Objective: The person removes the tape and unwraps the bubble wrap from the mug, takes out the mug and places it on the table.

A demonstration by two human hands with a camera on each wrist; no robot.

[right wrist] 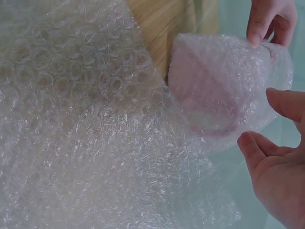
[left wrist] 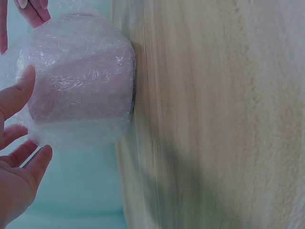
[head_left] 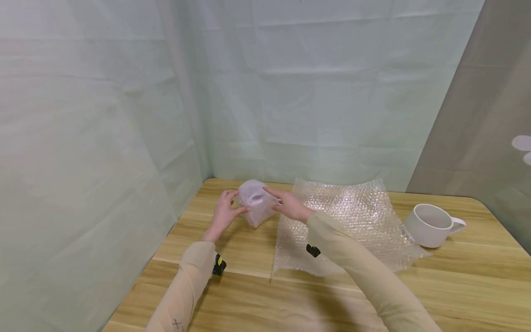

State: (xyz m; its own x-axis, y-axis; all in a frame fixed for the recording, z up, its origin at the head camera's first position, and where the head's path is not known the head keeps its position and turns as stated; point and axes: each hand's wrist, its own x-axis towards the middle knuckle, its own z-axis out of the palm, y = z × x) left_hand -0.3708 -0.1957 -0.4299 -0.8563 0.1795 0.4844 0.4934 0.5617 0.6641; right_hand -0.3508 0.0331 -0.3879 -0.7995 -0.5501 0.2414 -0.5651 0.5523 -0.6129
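Note:
A pinkish, rounded, cup-like thing wrapped in bubble wrap (head_left: 255, 207) stands on the table toward the back left. My left hand (head_left: 224, 212) holds its left side, the thumb in front and the fingers round the far side; in the right wrist view the left thumb (right wrist: 256, 36) presses on the wrap. On the other side, my right hand (head_left: 292, 207) touches the upper right of the bundle with spread, relaxed fingers. In the right wrist view its thumb and fingertips (right wrist: 245, 138) stand apart at the wrap's edge. The wrap partly hides the thing's shape.
A flat sheet of bubble wrap (head_left: 352, 221) lies on the wooden table (head_left: 244, 295), under the right forearm. At its right edge stands a white mug (head_left: 429, 226), handle to the right. Pale cloth walls (head_left: 311, 115) rise behind and to the left.

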